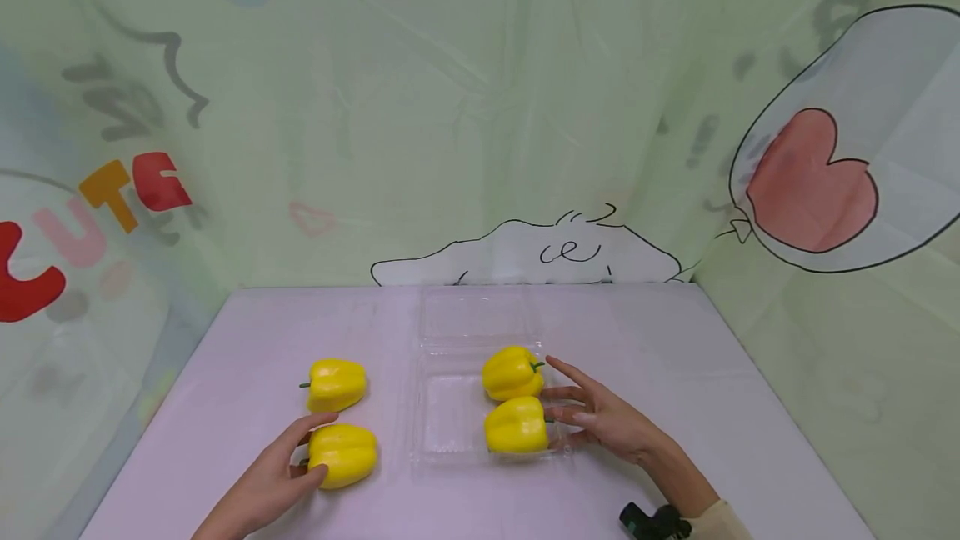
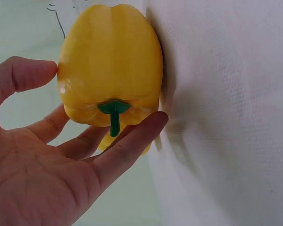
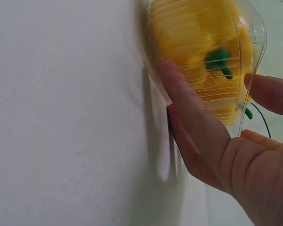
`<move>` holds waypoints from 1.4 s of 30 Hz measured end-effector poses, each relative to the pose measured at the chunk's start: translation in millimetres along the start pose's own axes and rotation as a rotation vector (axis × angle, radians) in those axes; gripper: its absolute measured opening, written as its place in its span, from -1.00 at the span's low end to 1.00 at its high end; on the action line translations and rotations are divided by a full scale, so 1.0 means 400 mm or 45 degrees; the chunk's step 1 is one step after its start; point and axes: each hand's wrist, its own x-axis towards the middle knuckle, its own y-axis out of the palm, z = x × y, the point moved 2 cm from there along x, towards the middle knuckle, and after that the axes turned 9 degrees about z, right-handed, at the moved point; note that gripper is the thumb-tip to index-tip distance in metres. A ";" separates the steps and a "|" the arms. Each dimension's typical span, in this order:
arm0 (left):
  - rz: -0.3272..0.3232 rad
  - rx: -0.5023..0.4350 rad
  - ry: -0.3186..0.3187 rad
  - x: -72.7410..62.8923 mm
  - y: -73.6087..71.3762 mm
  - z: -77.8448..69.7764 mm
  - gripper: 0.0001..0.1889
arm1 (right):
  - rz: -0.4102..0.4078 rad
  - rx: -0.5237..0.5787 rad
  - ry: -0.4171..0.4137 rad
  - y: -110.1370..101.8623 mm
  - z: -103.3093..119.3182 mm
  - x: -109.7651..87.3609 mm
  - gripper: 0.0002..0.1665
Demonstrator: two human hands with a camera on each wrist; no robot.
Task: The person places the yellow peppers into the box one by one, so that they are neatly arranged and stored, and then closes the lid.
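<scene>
Closest to me, a black wrist device point(image 1: 654, 522) is sitting by the right sleeve point(image 1: 720, 522). I am seeing the left hand point(image 1: 273, 473) curving loosely around the stem end of the nearer left pepper point(image 1: 348, 457), its thumb touching the side; another pepper point(image 1: 337, 385) is lying just beyond. The right hand point(image 1: 613, 423), fingers spread, is touching the clear container point(image 1: 453, 415), where two yellow peppers point(image 1: 516, 426) are resting along its right side.
</scene>
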 end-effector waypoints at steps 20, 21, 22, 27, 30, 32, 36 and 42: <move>0.052 -0.089 -0.055 0.016 0.005 0.012 -0.30 | -0.007 -0.015 -0.005 -0.001 -0.003 0.001 0.11; 0.060 -0.091 -0.048 0.016 0.005 0.013 -0.29 | -0.008 -0.014 -0.005 -0.001 -0.003 0.001 0.11; 0.063 -0.095 -0.048 0.016 0.005 0.014 -0.28 | -0.009 -0.013 -0.005 -0.001 -0.003 0.002 0.11; 0.055 -0.106 -0.056 0.018 0.007 0.015 -0.26 | -0.004 0.002 -0.006 0.000 -0.002 0.001 0.12; 0.033 -0.117 -0.080 0.019 0.009 0.016 -0.27 | -0.001 0.012 -0.004 0.000 -0.002 0.002 0.13; 0.026 -0.123 -0.091 0.021 0.009 0.017 -0.27 | -0.002 0.014 -0.004 0.001 -0.002 0.002 0.13; 0.056 -0.131 -0.067 0.022 0.009 0.020 -0.26 | -0.007 0.014 -0.002 0.003 0.000 0.002 0.13; 0.059 -0.135 -0.073 0.022 0.012 0.017 -0.26 | -0.012 0.001 0.001 0.007 0.003 0.004 0.12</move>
